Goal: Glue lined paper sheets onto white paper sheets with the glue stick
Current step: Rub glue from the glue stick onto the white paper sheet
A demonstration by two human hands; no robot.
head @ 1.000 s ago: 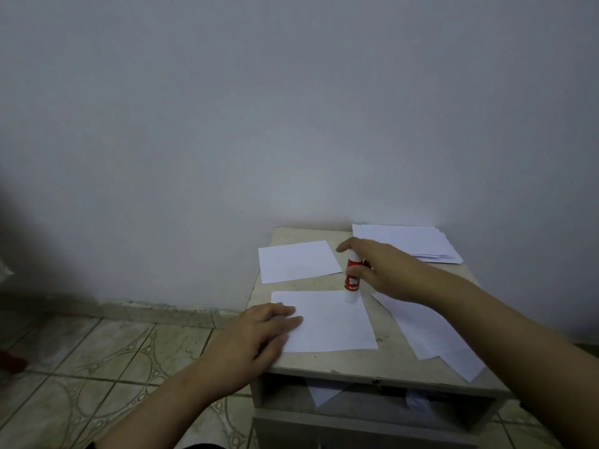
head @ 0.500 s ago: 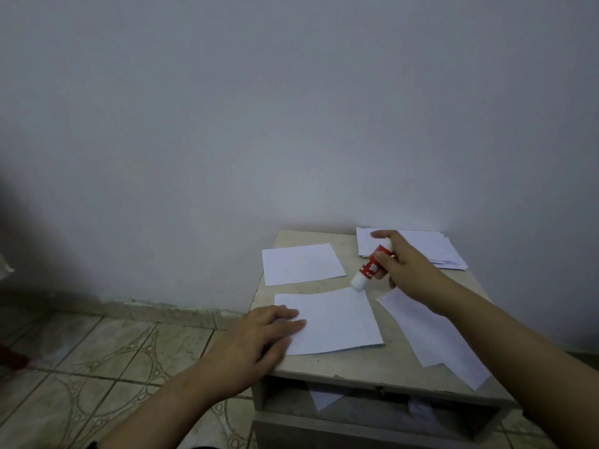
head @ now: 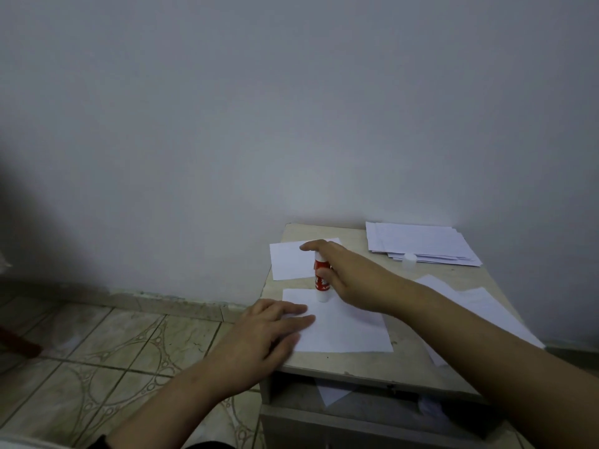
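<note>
My right hand (head: 348, 275) grips a red-and-white glue stick (head: 321, 280), held upright with its white tip pressed on the far left corner of a white sheet (head: 350, 328) at the table's front. My left hand (head: 259, 335) rests flat on that sheet's left edge, fingers spread. A second white sheet (head: 290, 260) lies behind it. A stack of lined sheets (head: 418, 243) sits at the back right, with the glue stick's white cap (head: 409, 260) at its front edge. More sheets (head: 479, 306) lie to the right under my forearm.
The small beige table (head: 356, 367) stands against a plain grey wall (head: 291, 124), with an open shelf below holding scraps of paper (head: 330, 393). Patterned floor tiles (head: 113, 351) spread to the left.
My right hand carried the glue stick from the sheet's far right corner to its far left corner and stood it upright. The cap by the lined stack is now uncovered. My left hand stayed put.
</note>
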